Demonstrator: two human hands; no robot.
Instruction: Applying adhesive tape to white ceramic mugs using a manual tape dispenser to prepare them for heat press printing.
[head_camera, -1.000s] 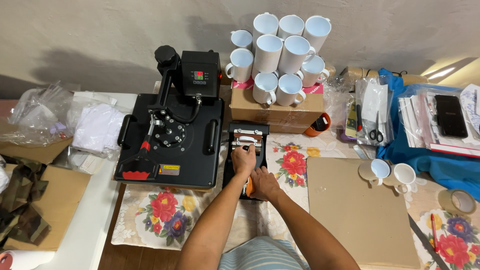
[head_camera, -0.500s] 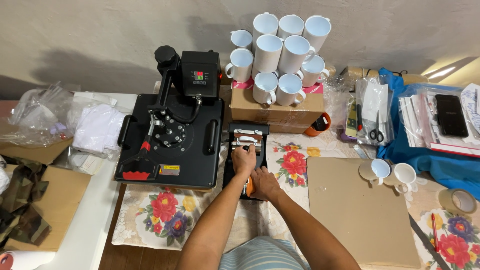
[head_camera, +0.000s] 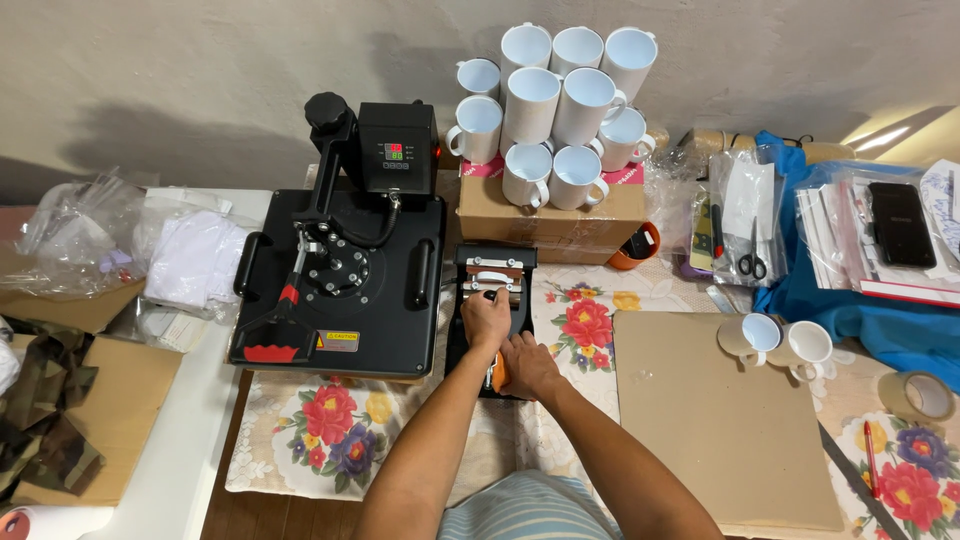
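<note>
Mug press (head_camera: 490, 300): small black clamp unit lying on the floral cloth (head_camera: 330, 430), just right of the large black heat press (head_camera: 340, 290) and in front of the cardboard box (head_camera: 550, 215).
Left hand (head_camera: 486, 318): fingers curling around the metal fittings at the middle of the mug press, gripping them; position matching the earlier frames.
Right hand (head_camera: 528, 365): closing on the orange-tipped handle (head_camera: 497, 377) at the near end of the mug press; no shift showing against the earlier frames.
Change since earlier frames: nothing visibly moving; both hands and the mug press are staying where they were.
White mugs (head_camera: 560, 100): stacked on the cardboard box against the wall.
Brown board (head_camera: 720, 420): lying flat to the right of the hands, with two more white mugs (head_camera: 780, 340) at its far right corner.
Scissors (head_camera: 750, 262): resting in clear packaging beyond the board.
</note>
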